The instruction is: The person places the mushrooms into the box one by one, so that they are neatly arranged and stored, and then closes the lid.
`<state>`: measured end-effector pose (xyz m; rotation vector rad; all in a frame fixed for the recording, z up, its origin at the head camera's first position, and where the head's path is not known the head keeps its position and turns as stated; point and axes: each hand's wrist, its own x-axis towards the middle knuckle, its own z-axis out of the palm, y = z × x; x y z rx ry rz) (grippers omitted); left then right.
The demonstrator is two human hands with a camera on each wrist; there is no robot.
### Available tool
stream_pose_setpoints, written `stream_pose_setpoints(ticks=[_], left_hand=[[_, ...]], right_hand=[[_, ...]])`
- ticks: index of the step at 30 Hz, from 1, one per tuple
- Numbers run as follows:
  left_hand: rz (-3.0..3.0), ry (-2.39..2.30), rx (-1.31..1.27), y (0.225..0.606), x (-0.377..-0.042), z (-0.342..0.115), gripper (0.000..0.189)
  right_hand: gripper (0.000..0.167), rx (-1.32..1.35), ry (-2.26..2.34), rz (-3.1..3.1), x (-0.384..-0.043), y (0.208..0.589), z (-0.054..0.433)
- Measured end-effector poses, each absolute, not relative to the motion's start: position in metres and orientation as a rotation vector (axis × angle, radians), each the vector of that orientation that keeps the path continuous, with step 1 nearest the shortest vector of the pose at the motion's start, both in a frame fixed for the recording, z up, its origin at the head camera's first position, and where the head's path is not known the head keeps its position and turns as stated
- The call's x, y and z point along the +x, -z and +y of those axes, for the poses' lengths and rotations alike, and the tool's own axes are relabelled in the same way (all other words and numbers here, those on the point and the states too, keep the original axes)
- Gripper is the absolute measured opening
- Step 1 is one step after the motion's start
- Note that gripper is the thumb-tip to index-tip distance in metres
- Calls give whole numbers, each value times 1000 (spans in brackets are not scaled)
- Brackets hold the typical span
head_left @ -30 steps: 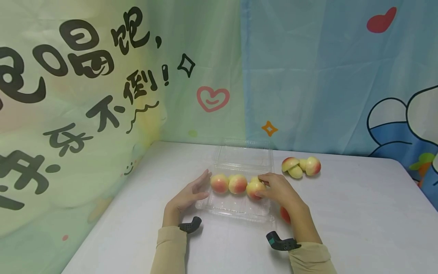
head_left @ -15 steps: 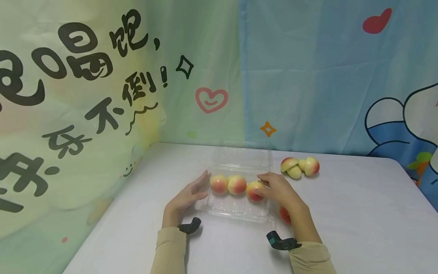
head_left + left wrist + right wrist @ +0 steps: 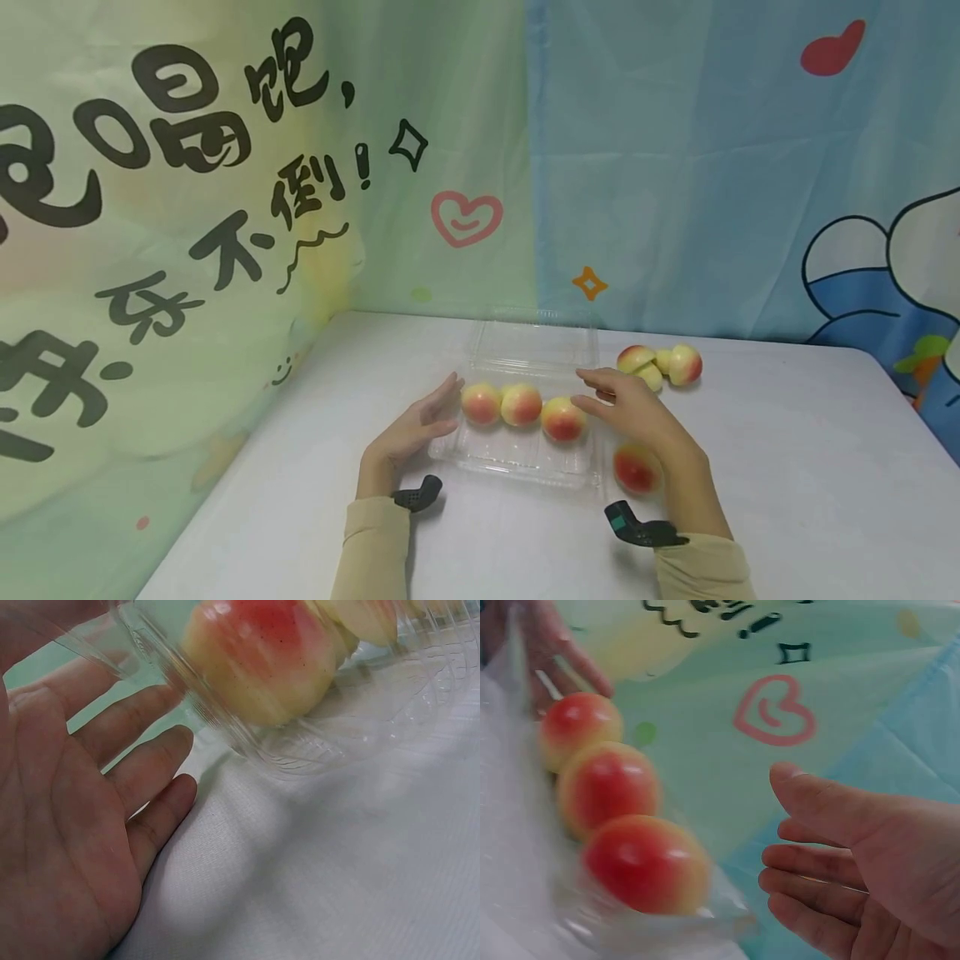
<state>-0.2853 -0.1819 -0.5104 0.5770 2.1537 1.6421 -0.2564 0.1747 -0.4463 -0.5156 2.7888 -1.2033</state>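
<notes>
A clear plastic clamshell box (image 3: pixel 495 460) lies on the table with its lid folded back. In it sits a row of three glossy red-and-yellow mushrooms, with round caps: the left one (image 3: pixel 481 403), the middle one (image 3: pixel 521 404) and the right one (image 3: pixel 563 419). My left hand (image 3: pixel 411 425) rests against the box's left side, fingers extended along its wall (image 3: pixel 202 697). My right hand (image 3: pixel 630 408) is apart from the right mushroom (image 3: pixel 649 864), just right of the box, fingers loosely extended and holding nothing (image 3: pixel 855 862).
Two more mushrooms (image 3: pixel 684 365) with pale stems lie right of the lid (image 3: pixel 536 343), toward the back. Another (image 3: pixel 636 468) lies beside the box's right side, partly under my right wrist. A printed curtain (image 3: pixel 675 167) hangs behind the white table (image 3: pixel 795 467).
My right hand has let go of the right mushroom and moved away to the right. That mushroom has settled lower, its cap facing me. My left hand stays in place.
</notes>
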Motion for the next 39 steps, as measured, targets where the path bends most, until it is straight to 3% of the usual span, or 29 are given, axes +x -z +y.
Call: stream_pose_setpoints(ticks=[4, 18, 39], left_hand=[[2135, -1641, 587, 498, -280, -180, 79], [2121, -1702, 607, 521, -289, -186, 78], [2103, -1718, 631, 522, -289, -184, 78]], right_hand=[[68, -460, 1144, 2826, -249, 437, 193], [91, -221, 842, 2555, -226, 440, 233], [74, -241, 814, 2483, -228, 457, 250]])
